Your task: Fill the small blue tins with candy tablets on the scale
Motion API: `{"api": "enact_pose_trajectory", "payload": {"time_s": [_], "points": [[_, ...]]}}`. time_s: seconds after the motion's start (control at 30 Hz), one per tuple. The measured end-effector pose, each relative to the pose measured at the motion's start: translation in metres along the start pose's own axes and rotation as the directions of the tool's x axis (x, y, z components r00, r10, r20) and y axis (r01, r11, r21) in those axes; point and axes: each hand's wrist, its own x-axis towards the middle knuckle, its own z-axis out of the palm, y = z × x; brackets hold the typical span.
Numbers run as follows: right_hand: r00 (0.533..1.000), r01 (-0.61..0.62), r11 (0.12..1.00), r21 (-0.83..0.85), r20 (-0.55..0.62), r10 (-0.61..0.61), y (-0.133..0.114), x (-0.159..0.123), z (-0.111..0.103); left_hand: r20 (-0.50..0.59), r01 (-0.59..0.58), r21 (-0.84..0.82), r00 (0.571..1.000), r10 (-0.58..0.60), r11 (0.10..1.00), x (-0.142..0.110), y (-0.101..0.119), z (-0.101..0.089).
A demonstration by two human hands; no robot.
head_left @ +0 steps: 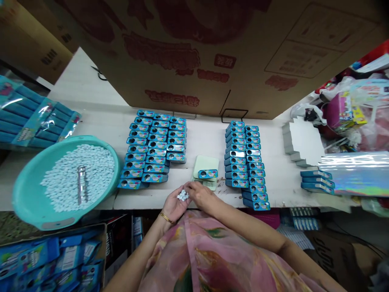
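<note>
My left hand (172, 208) is cupped palm up at the table's front edge, holding a small heap of pale blue candies (183, 196). Over its fingertips bends my right hand (201, 196), fingers drawn together at the heap; whether a candy is pinched there is hidden. Just beyond the hands, a small blue tin (208, 174) lies on a pale green scale (205, 162). At the left, a turquoise basin (26, 190) holds many more pale blue candies, with a shiny metal cylinder (82, 184) lying on them.
Rows of blue tins (158, 144) stand left of the scale, and more tin rows (240, 160) to its right. A large cardboard box (197, 52) rises behind. Wrapped blue packs (36, 115) sit far left, a white stack (304, 140) at right, and a carton of blue packets (67, 259) below.
</note>
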Motion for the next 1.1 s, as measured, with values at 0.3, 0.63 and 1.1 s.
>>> {"api": "enact_pose_trajectory", "payload": {"time_s": [0.3,0.63,1.1], "points": [[0.999,-0.039,0.995,0.096,-0.033,0.043,0.024,0.002,-0.007,0.0,-0.053,0.068,0.999,0.053,0.996,0.008,-0.002,0.014],[0.967,-0.202,0.978,0.058,-0.148,0.208,0.058,-0.001,-0.022,-0.033,-0.072,0.052,0.997,0.074,0.996,0.015,0.005,0.016],[0.886,-0.113,0.964,0.24,-0.415,0.208,0.05,-0.051,-0.031,-0.121,-0.066,0.008,0.99,0.067,0.998,-0.02,0.011,-0.042]]}}
